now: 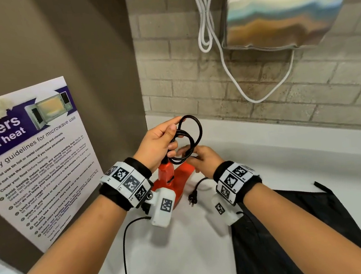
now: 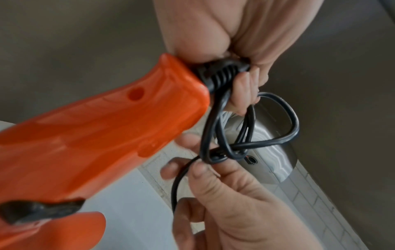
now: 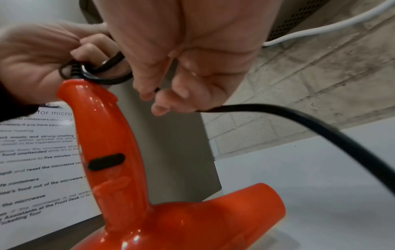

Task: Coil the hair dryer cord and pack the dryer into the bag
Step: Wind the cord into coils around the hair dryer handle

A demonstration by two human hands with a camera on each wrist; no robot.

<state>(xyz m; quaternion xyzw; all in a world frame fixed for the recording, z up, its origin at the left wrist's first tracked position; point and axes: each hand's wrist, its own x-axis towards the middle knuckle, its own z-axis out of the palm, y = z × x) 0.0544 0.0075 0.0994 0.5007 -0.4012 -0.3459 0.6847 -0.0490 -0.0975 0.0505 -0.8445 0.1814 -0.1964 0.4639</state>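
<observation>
An orange hair dryer [image 1: 174, 181] [image 2: 96, 138] [image 3: 119, 152] stands on the white counter with its handle up. My left hand [image 1: 160, 140] [image 3: 38, 64] grips several loops of the black cord [image 1: 188, 136] [image 2: 245, 135] at the top of the handle. My right hand [image 1: 201, 159] [image 2: 224, 186] [image 3: 171, 81] pinches the cord just below the loops, and the loose tail [image 3: 320, 128] runs away from it. The plug [image 1: 192, 198] lies on the counter between my wrists. A black bag [image 1: 292, 232] lies flat to the right.
A microwave safety poster [image 1: 35, 160] leans on the left wall. A steel wall unit [image 1: 282, 12] with a white cable [image 1: 230, 71] hangs over the brick wall behind. A thin black wire [image 1: 127, 239] trails from my left wrist camera across the counter [image 1: 285, 149].
</observation>
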